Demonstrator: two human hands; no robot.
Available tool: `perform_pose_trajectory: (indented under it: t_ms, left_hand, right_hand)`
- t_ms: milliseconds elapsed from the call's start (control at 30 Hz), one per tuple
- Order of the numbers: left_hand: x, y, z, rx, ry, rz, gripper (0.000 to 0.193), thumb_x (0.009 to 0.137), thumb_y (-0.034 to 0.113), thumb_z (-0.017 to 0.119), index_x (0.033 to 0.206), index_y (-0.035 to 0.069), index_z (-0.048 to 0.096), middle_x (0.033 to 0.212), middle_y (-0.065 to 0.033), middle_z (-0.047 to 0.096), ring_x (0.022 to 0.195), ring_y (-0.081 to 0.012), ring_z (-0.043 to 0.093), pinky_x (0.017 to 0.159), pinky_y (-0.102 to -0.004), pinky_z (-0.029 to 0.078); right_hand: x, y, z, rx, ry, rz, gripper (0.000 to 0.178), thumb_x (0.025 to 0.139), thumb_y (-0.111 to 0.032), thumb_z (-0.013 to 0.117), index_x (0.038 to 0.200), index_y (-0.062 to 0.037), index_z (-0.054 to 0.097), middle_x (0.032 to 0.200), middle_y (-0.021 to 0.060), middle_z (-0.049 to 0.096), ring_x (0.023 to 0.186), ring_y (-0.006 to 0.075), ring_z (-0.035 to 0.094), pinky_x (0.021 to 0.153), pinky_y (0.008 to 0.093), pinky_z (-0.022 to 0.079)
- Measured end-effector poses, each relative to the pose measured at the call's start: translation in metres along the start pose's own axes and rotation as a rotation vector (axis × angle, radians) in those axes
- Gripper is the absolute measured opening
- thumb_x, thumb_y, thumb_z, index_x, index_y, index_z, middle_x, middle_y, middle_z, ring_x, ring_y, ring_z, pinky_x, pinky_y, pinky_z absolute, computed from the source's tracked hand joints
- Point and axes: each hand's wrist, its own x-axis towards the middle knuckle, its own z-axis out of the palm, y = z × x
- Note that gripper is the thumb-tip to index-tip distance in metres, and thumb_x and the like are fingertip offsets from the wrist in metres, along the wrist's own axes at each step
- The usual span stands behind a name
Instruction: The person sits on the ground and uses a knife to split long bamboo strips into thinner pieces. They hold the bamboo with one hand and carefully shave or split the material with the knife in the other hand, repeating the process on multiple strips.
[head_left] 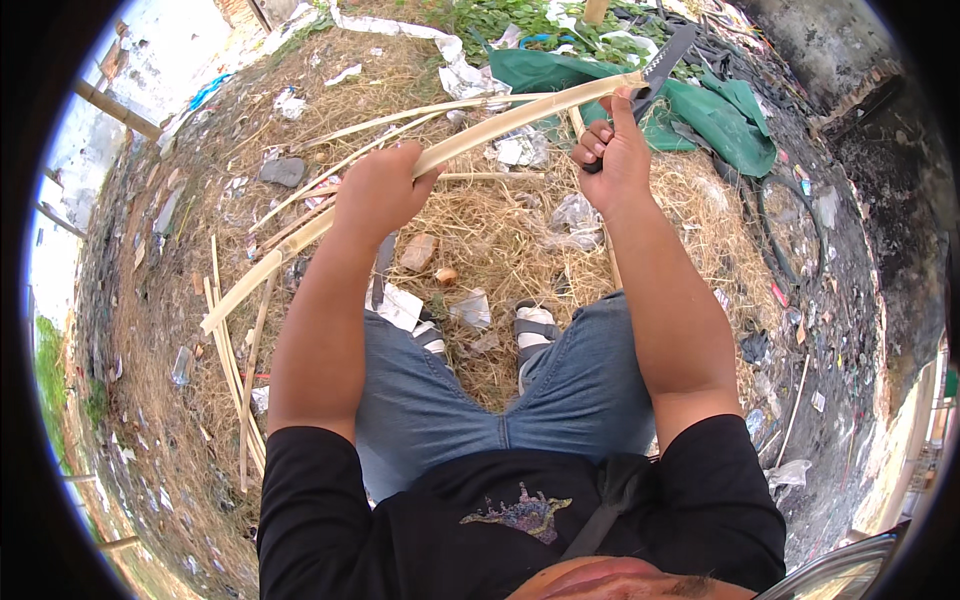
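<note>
A long pale strip of split bamboo (510, 118) slants across in front of me, its far end up at the right and its near end low at the left. My left hand (378, 192) is closed around its middle. In my right hand (618, 160) is a knife (668, 60) with a dark handle, gripped with the blade pointing up and away to the right. The blade's base meets the strip's far end, close to my right thumb. Fingers partly hide the handle.
More thin bamboo strips (228, 365) lie on the ground at the left, and others beyond my left hand. Dry straw (500, 225) and litter cover the ground. A green sheet (725, 125) lies ahead right, near a black hose (822, 245). Brick pieces (418, 252) rest near my feet.
</note>
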Motion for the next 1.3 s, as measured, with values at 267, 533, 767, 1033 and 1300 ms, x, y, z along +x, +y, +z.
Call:
perform_pose_trajectory:
  t_ms: [267, 533, 767, 1033, 1300]
  left_hand:
    - [-0.001, -0.009, -0.012, -0.005, -0.024, -0.128, 0.037, 0.094, 0.043, 0.068, 0.088, 0.007, 0.067, 0.072, -0.016, 0.067, 0.071, -0.0376, 0.067, 0.065, -0.0494, 0.052]
    - [-0.003, -0.027, -0.028, -0.013, -0.096, -0.306, 0.045, 0.096, 0.048, 0.066, 0.09, 0.004, 0.068, 0.071, -0.0162, 0.066, 0.07, -0.0351, 0.067, 0.065, -0.0479, 0.051]
    - [-0.002, -0.03, -0.021, -0.009, -0.163, -0.311, 0.044, 0.096, 0.047, 0.065, 0.09, 0.004, 0.068, 0.073, -0.0168, 0.066, 0.072, -0.0353, 0.068, 0.068, -0.0482, 0.052]
    - [-0.004, -0.023, -0.009, 0.063, -0.021, -0.217, 0.04, 0.096, 0.044, 0.065, 0.089, 0.005, 0.067, 0.076, -0.0177, 0.069, 0.074, -0.0384, 0.068, 0.068, -0.0507, 0.054]
    - [-0.001, -0.011, -0.005, 0.106, 0.041, -0.156, 0.027, 0.092, 0.032, 0.066, 0.089, 0.004, 0.065, 0.075, -0.0192, 0.068, 0.075, -0.038, 0.07, 0.069, -0.0505, 0.055]
  right_hand:
    - [0.047, -0.049, -0.065, -0.079, 0.499, -0.398, 0.023, 0.097, -0.025, 0.062, 0.102, -0.0058, 0.05, 0.075, 0.0026, 0.048, 0.055, 0.0115, 0.045, 0.049, 0.0311, 0.037]
    - [0.066, -0.087, -0.12, -0.437, 0.732, -0.467, 0.037, 0.09, -0.027, 0.067, 0.111, 0.004, 0.06, 0.077, 0.007, 0.061, 0.068, 0.0193, 0.059, 0.057, 0.0367, 0.044]
    - [0.044, -0.046, -0.068, -1.421, 0.051, -0.479, 0.051, 0.09, -0.049, 0.071, 0.101, 0.0015, 0.069, 0.081, 0.013, 0.067, 0.074, 0.0227, 0.062, 0.071, 0.0399, 0.049]
    - [-0.005, 0.021, -0.004, -1.746, -0.421, -0.646, 0.045, 0.094, -0.051, 0.068, 0.087, -0.0066, 0.063, 0.071, 0.015, 0.064, 0.065, 0.0358, 0.063, 0.06, 0.0463, 0.047]
    - [0.028, 0.034, -0.017, -1.691, -0.318, -0.569, 0.039, 0.097, -0.044, 0.065, 0.087, -0.0067, 0.062, 0.071, 0.0181, 0.065, 0.07, 0.0408, 0.064, 0.062, 0.0493, 0.048]
